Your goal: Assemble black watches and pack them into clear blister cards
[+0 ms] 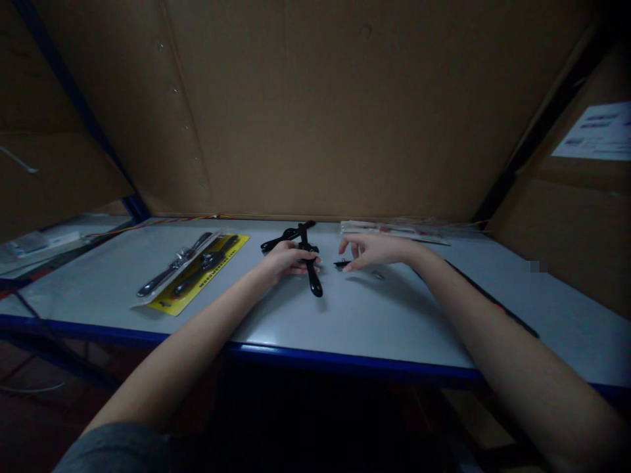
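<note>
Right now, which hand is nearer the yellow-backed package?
Left. The left hand, gripping a black tool, is just to the right of the yellow-backed package; the right hand is farther right, beyond that tool.

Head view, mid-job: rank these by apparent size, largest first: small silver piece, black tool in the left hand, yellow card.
1. Yellow card
2. Black tool, partly hidden
3. Silver piece

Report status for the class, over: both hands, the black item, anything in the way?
Left hand gripping long black item. Right hand at small dark piece, grip unclear. Possible obstacle: metallic piece beside right hand.
</note>
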Action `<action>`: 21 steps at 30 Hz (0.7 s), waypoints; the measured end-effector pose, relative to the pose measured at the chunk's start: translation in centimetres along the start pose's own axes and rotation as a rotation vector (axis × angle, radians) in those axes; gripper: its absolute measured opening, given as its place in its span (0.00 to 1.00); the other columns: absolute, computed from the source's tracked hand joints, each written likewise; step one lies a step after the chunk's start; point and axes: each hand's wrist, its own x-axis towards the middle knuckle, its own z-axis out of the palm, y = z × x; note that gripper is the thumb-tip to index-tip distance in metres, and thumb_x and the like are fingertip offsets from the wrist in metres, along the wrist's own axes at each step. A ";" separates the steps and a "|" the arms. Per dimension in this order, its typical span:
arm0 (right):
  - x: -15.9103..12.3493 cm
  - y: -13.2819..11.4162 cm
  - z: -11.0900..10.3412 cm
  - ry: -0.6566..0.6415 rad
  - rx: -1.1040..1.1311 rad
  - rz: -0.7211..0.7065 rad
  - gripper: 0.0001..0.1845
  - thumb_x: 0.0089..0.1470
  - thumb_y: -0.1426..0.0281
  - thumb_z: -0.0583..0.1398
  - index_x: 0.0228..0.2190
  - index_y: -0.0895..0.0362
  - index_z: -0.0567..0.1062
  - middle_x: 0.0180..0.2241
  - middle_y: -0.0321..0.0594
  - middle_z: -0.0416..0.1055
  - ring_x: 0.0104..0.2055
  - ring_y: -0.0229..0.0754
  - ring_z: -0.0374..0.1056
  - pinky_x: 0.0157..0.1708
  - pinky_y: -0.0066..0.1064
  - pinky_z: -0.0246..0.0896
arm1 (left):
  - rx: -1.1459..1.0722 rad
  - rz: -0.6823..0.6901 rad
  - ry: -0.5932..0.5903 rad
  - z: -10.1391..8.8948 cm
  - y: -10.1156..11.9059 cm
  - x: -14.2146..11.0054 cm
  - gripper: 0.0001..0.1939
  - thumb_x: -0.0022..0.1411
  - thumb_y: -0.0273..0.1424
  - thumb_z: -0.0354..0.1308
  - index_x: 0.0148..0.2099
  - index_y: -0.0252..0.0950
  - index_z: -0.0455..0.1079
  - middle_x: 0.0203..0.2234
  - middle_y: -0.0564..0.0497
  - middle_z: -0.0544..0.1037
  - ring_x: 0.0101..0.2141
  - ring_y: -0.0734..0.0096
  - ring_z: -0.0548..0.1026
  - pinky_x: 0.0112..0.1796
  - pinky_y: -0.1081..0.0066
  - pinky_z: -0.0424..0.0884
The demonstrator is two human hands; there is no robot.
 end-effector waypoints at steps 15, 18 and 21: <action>1.8 2.4 1.7 0.161 -0.122 -0.139 0.06 0.48 0.67 0.58 0.24 0.56 0.73 0.23 0.37 0.66 0.26 0.37 0.60 0.27 0.29 0.50 | 0.010 -0.028 0.032 -0.1 0.6 -0.3 0.11 0.51 0.22 0.61 0.37 0.28 0.64 0.30 0.41 0.77 0.25 0.67 0.77 0.27 0.72 0.73; 1.9 2.6 2.2 0.127 -0.108 -0.097 0.09 0.48 0.68 0.58 0.33 0.56 0.73 0.24 0.36 0.67 0.26 0.37 0.61 0.26 0.28 0.51 | 0.015 -0.037 0.027 0.0 0.6 -0.2 0.11 0.50 0.21 0.61 0.37 0.28 0.64 0.30 0.40 0.77 0.25 0.67 0.77 0.26 0.71 0.72; 1.6 2.0 1.8 0.146 -0.168 -0.100 0.10 0.48 0.68 0.58 0.34 0.57 0.72 0.25 0.37 0.67 0.28 0.37 0.62 0.27 0.27 0.51 | 0.016 -0.048 0.012 0.0 0.6 -0.2 0.10 0.51 0.20 0.60 0.37 0.27 0.64 0.30 0.40 0.77 0.25 0.67 0.77 0.27 0.70 0.72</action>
